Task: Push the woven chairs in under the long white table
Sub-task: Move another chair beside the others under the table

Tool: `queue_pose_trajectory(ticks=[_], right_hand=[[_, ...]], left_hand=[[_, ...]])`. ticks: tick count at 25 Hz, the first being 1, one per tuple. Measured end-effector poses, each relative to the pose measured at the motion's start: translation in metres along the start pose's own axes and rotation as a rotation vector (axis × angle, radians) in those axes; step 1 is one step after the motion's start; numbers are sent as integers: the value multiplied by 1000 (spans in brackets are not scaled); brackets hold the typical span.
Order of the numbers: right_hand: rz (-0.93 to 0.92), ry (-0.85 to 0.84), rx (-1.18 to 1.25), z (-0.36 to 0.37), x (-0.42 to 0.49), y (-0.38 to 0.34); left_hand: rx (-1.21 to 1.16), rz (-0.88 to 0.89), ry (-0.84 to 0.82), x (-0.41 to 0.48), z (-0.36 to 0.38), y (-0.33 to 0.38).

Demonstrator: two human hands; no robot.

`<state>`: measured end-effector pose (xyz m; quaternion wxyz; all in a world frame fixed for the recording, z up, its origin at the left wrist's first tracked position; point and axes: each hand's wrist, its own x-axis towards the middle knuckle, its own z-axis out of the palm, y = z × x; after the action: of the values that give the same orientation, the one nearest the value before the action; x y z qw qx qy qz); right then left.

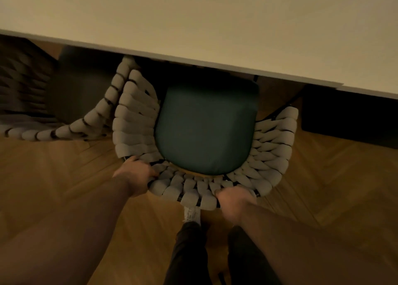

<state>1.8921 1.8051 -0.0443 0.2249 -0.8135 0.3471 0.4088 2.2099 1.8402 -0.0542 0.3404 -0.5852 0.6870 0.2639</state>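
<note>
Head view, looking straight down: nearest to the viewer stand two legs in dark trousers (187, 252), with a pale sock (192, 214) poking forward, all on the wooden floor (64, 177) well out from the long white table (193, 15). Both bare forearms reach toward the table. The left hand (134, 175) grips the left rear corner of the woven chair (133, 123), its fingers curled over the padded rim. The right hand (235, 203) clasps the rim at the back right, fingers wrapped over the top; it is blurred, so the thumb cannot be made out.

The chair's curved back lies on the side away from the table and its open front points at the table, so that its back-to-front axis runs roughly square to the table edge. Its green seat cushion (204, 131) has its front edge in the shadow at the table's edge; most of the cushion lies out in the open.

A second woven chair (97, 114) stands to the left along the same table edge, its armrest just beside the held chair's, its dark seat partly beneath the tabletop. To the right along that edge sits a dark shape (344, 121), too dim to identify.
</note>
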Motion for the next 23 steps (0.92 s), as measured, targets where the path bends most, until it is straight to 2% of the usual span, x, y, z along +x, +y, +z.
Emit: queue_pose_trajectory(ticks=[13,23], right_hand=[[92,110,32,-56,52,79],[48,69,-33,-62,57,67]], left_hand=[[-39,-34,56,61,-72,-4],[-37,-24,-30,70,-64,-20]])
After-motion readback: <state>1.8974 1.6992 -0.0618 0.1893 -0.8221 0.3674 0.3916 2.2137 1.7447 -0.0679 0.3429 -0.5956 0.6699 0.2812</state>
